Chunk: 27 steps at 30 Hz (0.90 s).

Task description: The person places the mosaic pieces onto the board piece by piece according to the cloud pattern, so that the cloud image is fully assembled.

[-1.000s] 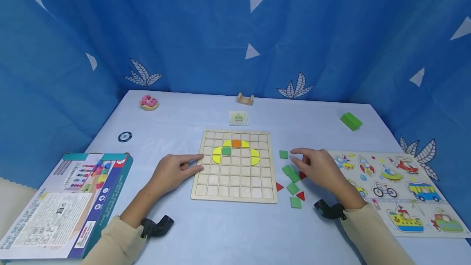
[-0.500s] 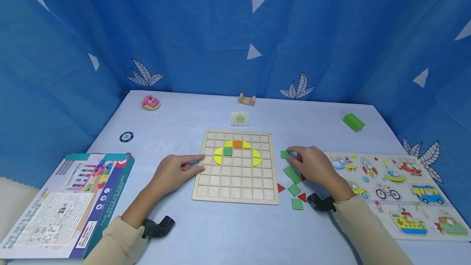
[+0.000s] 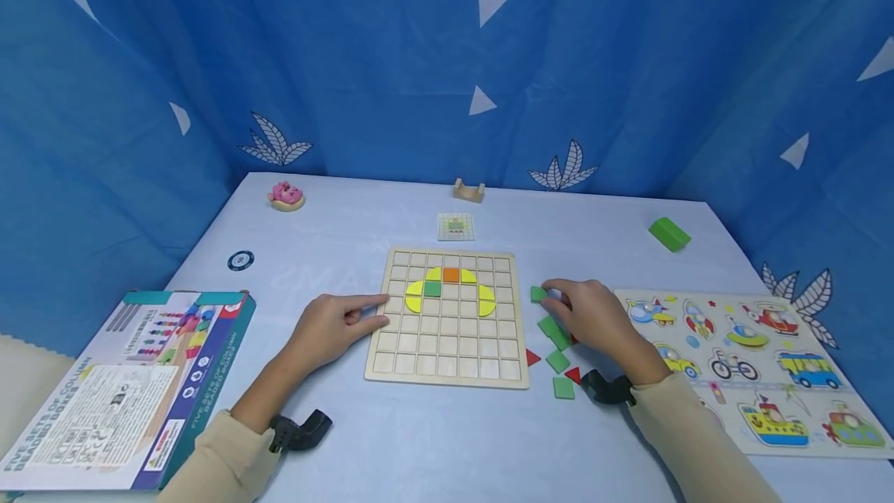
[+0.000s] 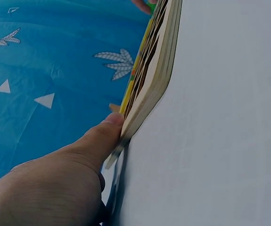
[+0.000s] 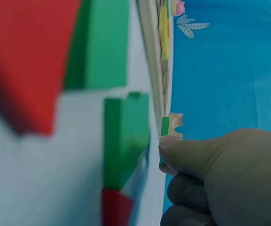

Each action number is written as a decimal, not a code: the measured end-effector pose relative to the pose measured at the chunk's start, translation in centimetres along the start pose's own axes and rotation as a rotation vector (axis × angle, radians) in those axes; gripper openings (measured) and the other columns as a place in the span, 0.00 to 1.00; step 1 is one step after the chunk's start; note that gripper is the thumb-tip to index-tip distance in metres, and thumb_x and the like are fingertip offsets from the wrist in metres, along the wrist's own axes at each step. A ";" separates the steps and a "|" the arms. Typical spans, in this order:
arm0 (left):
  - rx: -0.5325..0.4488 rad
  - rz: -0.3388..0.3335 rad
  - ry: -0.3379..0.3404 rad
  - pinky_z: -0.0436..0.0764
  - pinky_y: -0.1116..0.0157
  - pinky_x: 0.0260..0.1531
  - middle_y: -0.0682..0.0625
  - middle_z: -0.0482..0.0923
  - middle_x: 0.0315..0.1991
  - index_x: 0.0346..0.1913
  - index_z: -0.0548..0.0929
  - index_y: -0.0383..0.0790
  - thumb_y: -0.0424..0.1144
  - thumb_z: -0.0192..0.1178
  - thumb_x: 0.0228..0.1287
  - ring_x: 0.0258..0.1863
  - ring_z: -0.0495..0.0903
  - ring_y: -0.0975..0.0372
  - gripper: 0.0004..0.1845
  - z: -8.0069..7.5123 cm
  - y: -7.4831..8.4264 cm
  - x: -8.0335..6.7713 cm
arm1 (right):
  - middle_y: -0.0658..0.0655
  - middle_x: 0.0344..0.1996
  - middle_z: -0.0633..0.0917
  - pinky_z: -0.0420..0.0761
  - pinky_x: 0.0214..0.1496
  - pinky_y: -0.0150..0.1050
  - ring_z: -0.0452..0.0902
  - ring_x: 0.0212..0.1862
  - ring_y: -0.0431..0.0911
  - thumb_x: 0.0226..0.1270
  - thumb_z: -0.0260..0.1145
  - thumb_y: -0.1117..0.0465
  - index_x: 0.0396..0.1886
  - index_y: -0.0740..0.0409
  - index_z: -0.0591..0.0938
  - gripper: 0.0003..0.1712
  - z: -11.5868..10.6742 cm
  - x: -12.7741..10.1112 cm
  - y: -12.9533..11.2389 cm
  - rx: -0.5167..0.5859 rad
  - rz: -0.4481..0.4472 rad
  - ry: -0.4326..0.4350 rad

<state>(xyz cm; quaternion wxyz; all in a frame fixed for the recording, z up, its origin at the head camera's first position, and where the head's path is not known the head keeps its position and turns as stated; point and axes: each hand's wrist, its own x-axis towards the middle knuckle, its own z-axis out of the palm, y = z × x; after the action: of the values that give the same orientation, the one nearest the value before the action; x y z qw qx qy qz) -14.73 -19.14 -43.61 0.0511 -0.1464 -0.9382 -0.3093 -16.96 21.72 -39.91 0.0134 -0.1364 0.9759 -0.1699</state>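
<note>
A square wooden grid board (image 3: 447, 345) lies mid-table. Several yellow curved pieces (image 3: 486, 301), an orange square (image 3: 451, 275) and a green square (image 3: 432, 289) sit in its cells. My left hand (image 3: 328, 332) rests its extended thumb and index finger on the board's left edge; in the left wrist view the thumb (image 4: 104, 136) touches the edge. My right hand (image 3: 594, 318) pinches a loose green square tile (image 3: 537, 294) just right of the board, and the right wrist view shows that tile (image 5: 165, 126) between thumb and finger.
Loose green tiles (image 3: 557, 361) and red triangles (image 3: 573, 375) lie right of the board, with a vehicle puzzle (image 3: 726, 394) beyond. A pattern card (image 3: 455, 227) and wooden stand (image 3: 469, 191) are behind. A box (image 3: 105, 410) and round chip (image 3: 240, 260) sit left, a green block (image 3: 670, 234) back right.
My right hand has come in leftward onto the green square tile, pinched it and shifted it slightly. The left hand stays at the board's edge.
</note>
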 end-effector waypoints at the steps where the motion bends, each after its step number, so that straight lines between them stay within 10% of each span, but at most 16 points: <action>1: -0.001 0.000 0.000 0.59 0.66 0.19 0.60 0.61 0.12 0.58 0.88 0.51 0.52 0.73 0.63 0.14 0.58 0.66 0.22 0.0 0.0 0.0 | 0.48 0.15 0.71 0.69 0.24 0.38 0.68 0.18 0.42 0.71 0.71 0.55 0.61 0.56 0.84 0.21 -0.1 0.0 -0.2 0.002 -0.005 0.005; 27: 0.010 -0.006 0.002 0.59 0.66 0.20 0.60 0.61 0.13 0.58 0.89 0.53 0.53 0.73 0.62 0.15 0.58 0.66 0.22 0.1 0.0 0.0 | 0.47 0.15 0.71 0.62 0.22 0.36 0.66 0.19 0.43 0.69 0.73 0.52 0.58 0.52 0.87 0.21 1.2 2.9 -6.4 0.079 -0.132 -0.023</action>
<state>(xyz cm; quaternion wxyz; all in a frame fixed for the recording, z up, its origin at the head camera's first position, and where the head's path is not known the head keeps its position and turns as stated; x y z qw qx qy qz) -14.71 -19.11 -43.70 0.0521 -0.1430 -0.9402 -0.3047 -17.98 14.75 -38.79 0.0185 -0.2019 0.9570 -0.2073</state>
